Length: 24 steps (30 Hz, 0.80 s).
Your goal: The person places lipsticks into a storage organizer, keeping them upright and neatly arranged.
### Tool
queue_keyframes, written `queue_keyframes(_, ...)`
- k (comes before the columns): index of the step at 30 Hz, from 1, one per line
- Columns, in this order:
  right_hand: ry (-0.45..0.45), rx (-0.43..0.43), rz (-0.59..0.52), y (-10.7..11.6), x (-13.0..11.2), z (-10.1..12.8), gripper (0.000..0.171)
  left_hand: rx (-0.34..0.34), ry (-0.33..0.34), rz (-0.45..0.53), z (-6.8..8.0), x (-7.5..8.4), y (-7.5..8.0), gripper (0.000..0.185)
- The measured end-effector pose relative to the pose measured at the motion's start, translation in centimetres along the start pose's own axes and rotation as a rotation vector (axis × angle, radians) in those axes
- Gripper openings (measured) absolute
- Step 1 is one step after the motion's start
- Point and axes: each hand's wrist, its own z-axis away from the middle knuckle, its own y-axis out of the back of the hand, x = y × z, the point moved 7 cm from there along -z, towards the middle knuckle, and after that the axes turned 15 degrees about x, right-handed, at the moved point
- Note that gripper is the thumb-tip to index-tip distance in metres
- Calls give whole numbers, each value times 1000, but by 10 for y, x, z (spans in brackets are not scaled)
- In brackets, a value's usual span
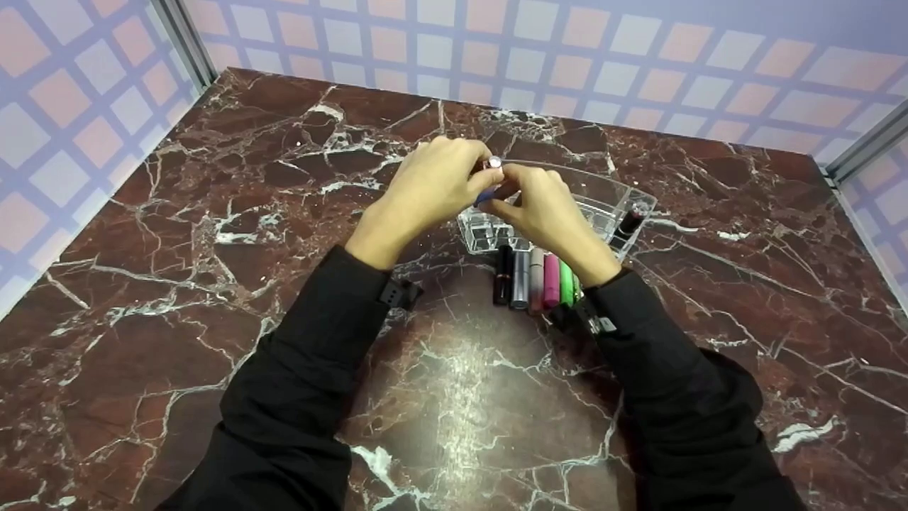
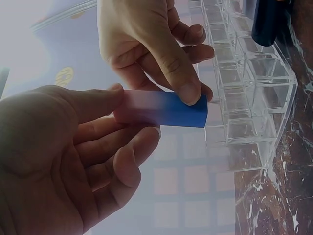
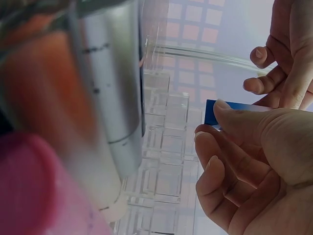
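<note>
Both hands meet above a clear acrylic organiser (image 1: 616, 190) and share one small tube (image 1: 485, 196) that fades from pink to blue. My left hand (image 1: 474, 176) pinches the pink end (image 2: 134, 105) between thumb and fingers. My right hand (image 1: 508, 204) pinches the blue end (image 2: 183, 113), with its thumb (image 2: 188, 90) pressed on top. In the right wrist view only the blue tip (image 3: 211, 112) shows past the right thumb (image 3: 230, 110). The organiser's small square cells (image 2: 254, 127) lie just behind the tube.
Several lipstick tubes (image 1: 535, 279) lie side by side on the dark red marble table (image 1: 213, 284) just in front of the organiser: black, silver, pink and green. One dark tube (image 1: 630, 223) stands in the organiser's right end. Checked walls close in the table on three sides.
</note>
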Motion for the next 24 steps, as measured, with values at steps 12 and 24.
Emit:
queue_keyframes(12,6,-4,15,-4,3,-1,23,23,-15,-49,1,2,-2,26)
queue_keyframes(24,7,-35,7,-8,8,-1,20,-20,18,-45,2,-2,-10,28)
